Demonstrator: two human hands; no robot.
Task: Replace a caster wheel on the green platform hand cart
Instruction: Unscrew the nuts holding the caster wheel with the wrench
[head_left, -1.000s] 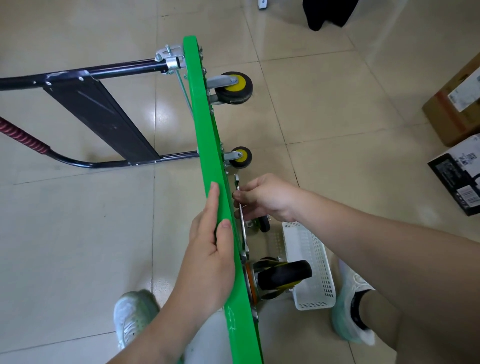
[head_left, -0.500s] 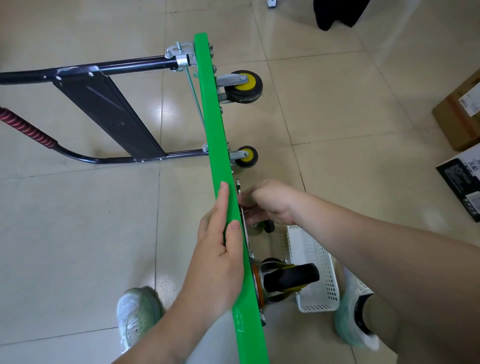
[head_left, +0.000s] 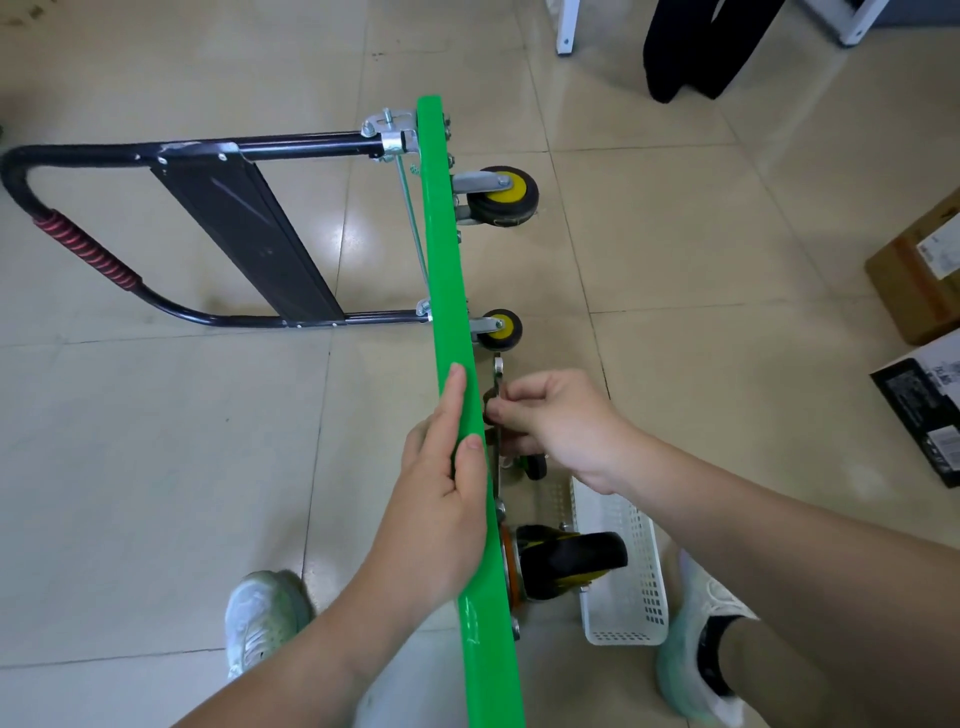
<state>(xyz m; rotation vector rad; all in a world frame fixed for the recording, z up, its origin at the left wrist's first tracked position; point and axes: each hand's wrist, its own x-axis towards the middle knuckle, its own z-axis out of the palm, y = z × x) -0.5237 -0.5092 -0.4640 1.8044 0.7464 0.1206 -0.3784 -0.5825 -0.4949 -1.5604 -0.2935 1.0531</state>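
Head | beige tile floor (head_left: 156, 467) | left hand (head_left: 441, 519) grips green platform (head_left: 441, 260) | right hand (head_left: 561, 421) pinches wrench (head_left: 497, 371)

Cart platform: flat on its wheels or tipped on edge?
Tipped on edge. The green platform shows edge-on, its casters point sideways, and the left hand grips its upper edge.

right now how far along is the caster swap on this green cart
Done: the green cart stands tipped on edge, underside exposed. In hand: the left hand grips its edge while the right hand pinches at the mounting plate on the underside. Left, likely: securing that plate, then setting the cart down.
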